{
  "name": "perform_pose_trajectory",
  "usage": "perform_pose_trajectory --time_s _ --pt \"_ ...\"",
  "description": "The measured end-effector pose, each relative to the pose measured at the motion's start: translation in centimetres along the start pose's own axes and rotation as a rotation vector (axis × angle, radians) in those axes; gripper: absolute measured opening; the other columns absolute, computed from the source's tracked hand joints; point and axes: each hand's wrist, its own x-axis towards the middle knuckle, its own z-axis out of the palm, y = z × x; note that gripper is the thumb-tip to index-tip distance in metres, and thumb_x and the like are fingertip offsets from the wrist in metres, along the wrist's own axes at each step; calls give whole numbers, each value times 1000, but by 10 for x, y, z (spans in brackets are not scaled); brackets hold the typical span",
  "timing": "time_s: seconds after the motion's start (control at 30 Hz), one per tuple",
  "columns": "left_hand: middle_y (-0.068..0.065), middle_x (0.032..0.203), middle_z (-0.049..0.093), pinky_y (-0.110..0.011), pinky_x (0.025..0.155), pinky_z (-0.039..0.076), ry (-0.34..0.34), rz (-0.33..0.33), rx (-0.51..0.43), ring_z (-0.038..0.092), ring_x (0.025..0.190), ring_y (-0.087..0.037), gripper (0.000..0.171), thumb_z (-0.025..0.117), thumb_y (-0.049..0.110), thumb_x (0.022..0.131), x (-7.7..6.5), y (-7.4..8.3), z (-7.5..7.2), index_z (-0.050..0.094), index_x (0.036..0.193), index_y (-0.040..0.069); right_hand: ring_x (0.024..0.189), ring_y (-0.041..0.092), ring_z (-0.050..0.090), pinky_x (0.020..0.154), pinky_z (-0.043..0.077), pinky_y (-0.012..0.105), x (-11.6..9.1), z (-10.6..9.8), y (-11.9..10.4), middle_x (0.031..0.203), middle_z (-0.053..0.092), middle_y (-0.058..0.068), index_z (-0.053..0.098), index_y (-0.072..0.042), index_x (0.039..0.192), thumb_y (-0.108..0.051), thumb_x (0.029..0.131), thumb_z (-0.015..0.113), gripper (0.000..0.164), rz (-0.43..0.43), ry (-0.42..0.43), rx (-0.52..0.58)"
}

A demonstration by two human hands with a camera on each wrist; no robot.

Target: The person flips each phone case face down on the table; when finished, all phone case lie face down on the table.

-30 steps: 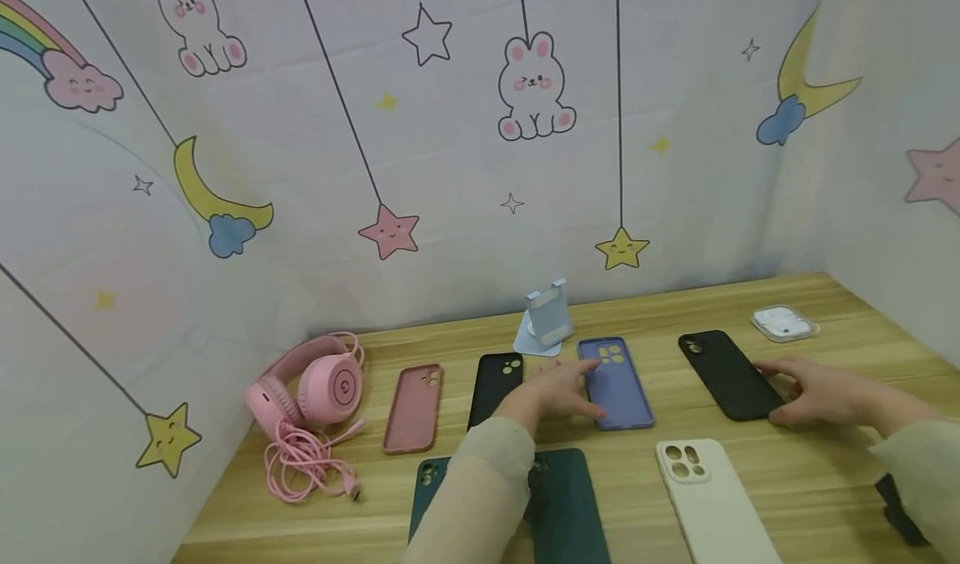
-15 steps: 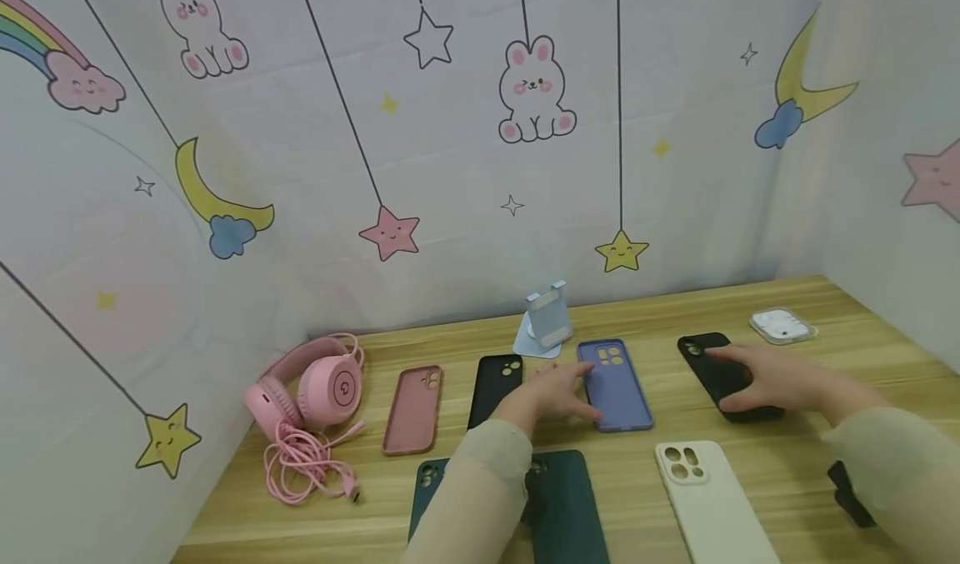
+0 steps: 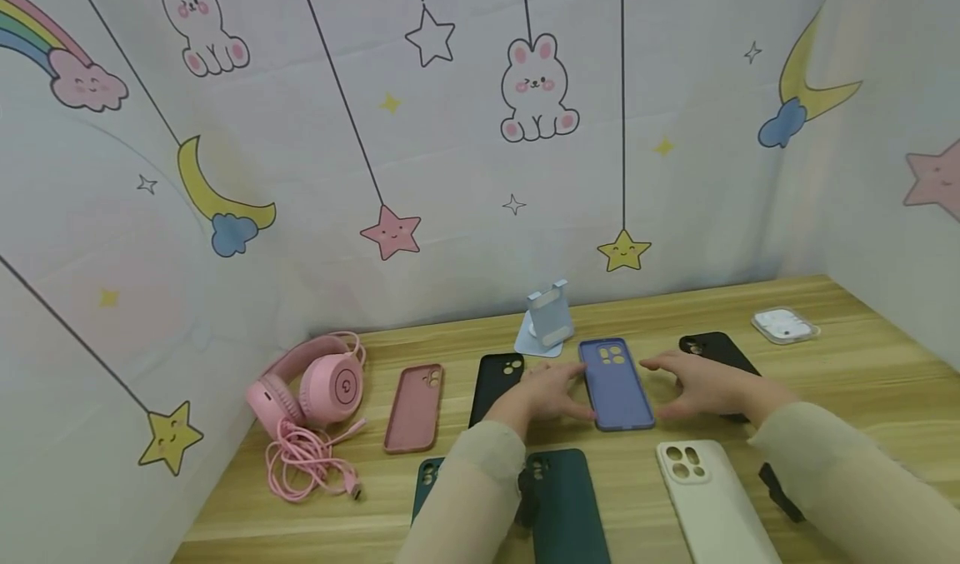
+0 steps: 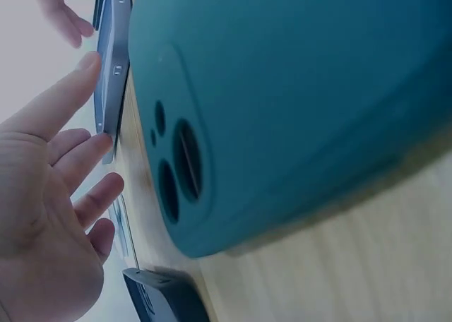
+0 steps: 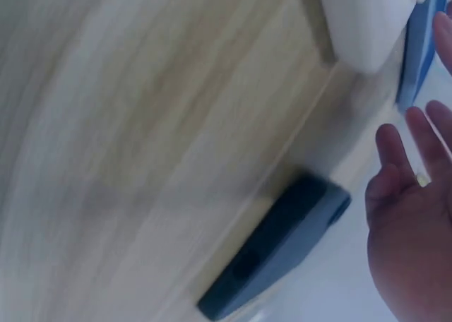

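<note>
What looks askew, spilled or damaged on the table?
Only the pink cable looks untidy: it's bunched in a loose tangle by the pink headphones, strands crossing haphazardly. No spill or damage visible; the purple phone case between the left hand and right hand looks intact.

The blue phone case (image 3: 618, 393) and white phone case (image 3: 720, 506) look smooth and matt, like plastic. The table (image 3: 382, 506) shows wood grain; the backdrop (image 3: 450, 147) is creased cloth; the small box (image 3: 785, 325), far off, is probably clear plastic.
</note>
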Motion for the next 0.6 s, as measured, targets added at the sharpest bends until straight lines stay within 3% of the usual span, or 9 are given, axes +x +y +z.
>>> perform_pose_trajectory --time_s 0.33,0.6 --pt "12 138 46 -46 107 22 -6 1 -15 31 132 -27 75 77 43 75 -3 0 1 45 141 24 111 39 52 91 41 52 8 10 -16 137 38 25 41 1 138 -37 71 81 87 17 -35 26" --pt "9 142 43 -50 108 18 -17 2 -53 25 137 -30 76 76 44 76 -4 0 0 43 142 26 108 37 54 90 43 50 9 9 -19 135 40 26 40 4 138 -36 69 82 91 18 -44 27"
